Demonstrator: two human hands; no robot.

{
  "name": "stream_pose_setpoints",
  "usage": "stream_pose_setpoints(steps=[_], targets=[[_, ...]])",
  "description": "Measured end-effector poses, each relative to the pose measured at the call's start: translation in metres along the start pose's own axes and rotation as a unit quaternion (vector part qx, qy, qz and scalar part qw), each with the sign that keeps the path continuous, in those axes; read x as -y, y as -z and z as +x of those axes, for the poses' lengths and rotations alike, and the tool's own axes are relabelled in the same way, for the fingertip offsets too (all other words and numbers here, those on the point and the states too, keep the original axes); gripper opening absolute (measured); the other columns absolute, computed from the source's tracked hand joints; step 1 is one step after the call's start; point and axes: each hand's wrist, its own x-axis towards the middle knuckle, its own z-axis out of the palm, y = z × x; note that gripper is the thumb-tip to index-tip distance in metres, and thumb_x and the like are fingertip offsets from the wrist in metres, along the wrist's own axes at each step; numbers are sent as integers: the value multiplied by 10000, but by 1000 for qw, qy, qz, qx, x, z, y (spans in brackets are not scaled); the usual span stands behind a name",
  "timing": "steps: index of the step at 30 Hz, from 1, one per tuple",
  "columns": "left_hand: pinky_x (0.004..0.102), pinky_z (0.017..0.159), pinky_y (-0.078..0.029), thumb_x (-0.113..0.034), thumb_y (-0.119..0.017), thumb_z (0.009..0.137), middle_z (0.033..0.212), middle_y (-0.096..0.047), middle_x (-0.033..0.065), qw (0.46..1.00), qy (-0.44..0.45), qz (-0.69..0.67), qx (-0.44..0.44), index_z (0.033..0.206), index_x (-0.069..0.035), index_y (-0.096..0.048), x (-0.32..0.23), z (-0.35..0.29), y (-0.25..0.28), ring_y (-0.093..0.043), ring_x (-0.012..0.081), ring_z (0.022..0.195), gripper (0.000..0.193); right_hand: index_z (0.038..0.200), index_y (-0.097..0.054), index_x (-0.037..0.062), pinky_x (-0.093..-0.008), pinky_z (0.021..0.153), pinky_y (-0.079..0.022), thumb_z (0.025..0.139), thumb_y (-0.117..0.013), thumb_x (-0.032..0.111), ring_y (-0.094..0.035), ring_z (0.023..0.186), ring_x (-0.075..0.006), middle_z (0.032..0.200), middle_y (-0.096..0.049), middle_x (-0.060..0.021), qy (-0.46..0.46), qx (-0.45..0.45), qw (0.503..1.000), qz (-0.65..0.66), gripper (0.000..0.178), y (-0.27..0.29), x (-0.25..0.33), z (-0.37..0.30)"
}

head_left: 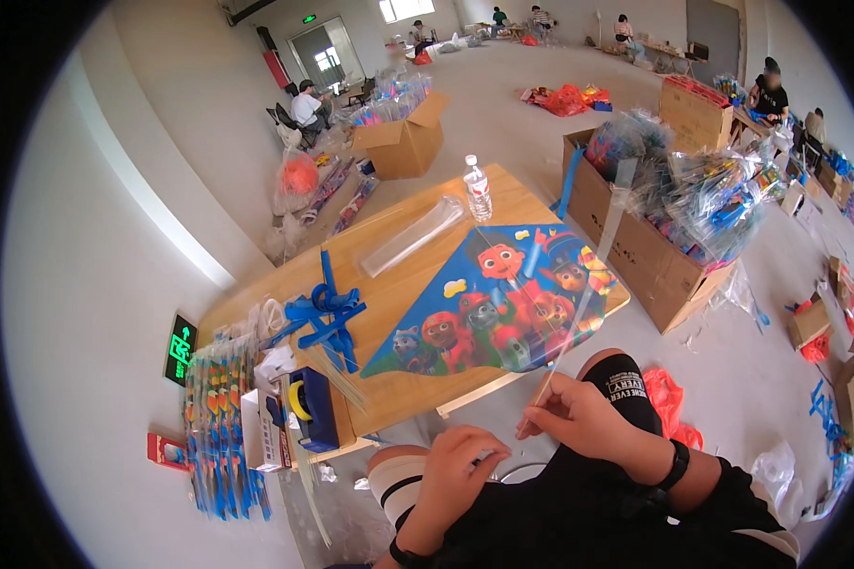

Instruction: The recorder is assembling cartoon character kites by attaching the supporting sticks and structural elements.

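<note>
My right hand (567, 417) pinches the lower end of a long, narrow clear plastic sleeve (609, 223), which slants up and away past the table's right corner. Whether anything lies inside the sleeve is hard to see. My left hand (457, 471) is beside it over my lap, thumb and fingers curled together; anything between them is too small to make out. Ahead of both hands a blue kite (489, 308) printed with cartoon dogs lies spread flat on the wooden table (399, 403), its right edge close to the sleeve.
On the table are clear bags (413, 237), a water bottle (478, 192), blue strips (323, 313) and a tape dispenser (311, 410). Packed kites (226, 427) hang at the left edge. A full cardboard box (636, 251) stands right of the table. Other people sit farther off.
</note>
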Motion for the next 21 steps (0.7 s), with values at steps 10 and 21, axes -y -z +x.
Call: stream_pose_setpoints(steps=[10,21], targets=[[359,714,-509,-15,-780,818,864,-676,94,995,-53,42,-73,893,-55,-709,7,8,-6,-654,276,795,111,1150,-569,19,-352,900,-603,1030,-633,139,-723,998,-202,1080,-705,-118,-196,140,940,243,181,-8,-40,6],[319,814,-582,-1,-608,1007,973,-721,171,971,62,-156,-172,1036,21,-559,38,4,-36,-738,215,880,61,1086,-636,-28,-266,833,-575,955,-723,80,-707,901,-133,966,-738,-93,-166,174,966,92,191,-10,-56,6]])
